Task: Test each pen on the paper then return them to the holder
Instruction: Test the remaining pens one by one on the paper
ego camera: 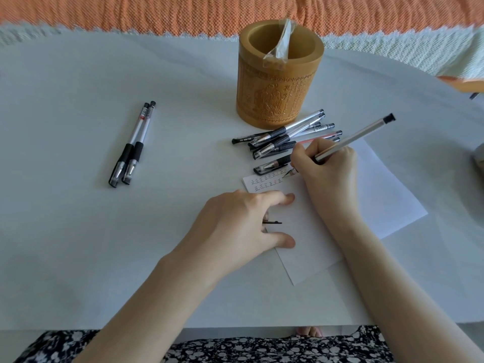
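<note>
Head-worn view, close, down onto table (78, 244)

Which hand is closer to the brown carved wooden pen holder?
Right. The right hand, gripping a clear pen, is below the brown carved wooden pen holder in the view; the left hand, holding a black pen cap, rests on the white paper farther toward the person.

The right hand (324, 163) covers the grip of its pen (353, 138) and part of the pile (285, 137) beyond. A black piece (273, 222) is mostly hidden in the left hand (235, 226). Marks (267, 183) between the hands are too small to read. Right of both hands, the edge cuts a grey thing (479, 158).
</note>
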`<state>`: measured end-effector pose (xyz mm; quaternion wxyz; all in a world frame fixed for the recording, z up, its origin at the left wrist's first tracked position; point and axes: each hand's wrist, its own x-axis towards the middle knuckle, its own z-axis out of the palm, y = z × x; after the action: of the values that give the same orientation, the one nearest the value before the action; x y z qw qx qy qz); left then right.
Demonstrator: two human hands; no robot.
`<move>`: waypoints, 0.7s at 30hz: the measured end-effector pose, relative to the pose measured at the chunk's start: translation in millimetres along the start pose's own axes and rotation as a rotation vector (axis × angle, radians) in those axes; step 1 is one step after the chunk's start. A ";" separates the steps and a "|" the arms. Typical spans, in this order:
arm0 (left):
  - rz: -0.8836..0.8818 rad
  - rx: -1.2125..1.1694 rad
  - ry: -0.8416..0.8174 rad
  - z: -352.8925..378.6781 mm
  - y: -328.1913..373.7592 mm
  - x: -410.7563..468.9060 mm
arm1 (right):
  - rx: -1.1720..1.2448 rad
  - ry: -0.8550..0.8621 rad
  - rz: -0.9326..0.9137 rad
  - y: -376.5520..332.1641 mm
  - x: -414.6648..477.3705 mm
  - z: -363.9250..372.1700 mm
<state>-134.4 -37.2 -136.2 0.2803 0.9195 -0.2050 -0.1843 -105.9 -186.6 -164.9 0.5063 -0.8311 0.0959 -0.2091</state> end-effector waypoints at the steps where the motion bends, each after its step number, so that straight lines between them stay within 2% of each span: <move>1: 0.000 -0.001 -0.001 0.0 0.1 -0.1 | -0.001 0.001 0.001 0.3 0.1 -0.2; 21: -0.001 0.004 0.005 0.7 -0.4 0.1 | 0.018 0.020 0.004 0.1 -0.5 -1.2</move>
<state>-134.5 -37.2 -137.0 0.2789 0.9206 -0.2044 -0.1817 -106.8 -187.4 -164.6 0.5130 -0.8244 0.1007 -0.2170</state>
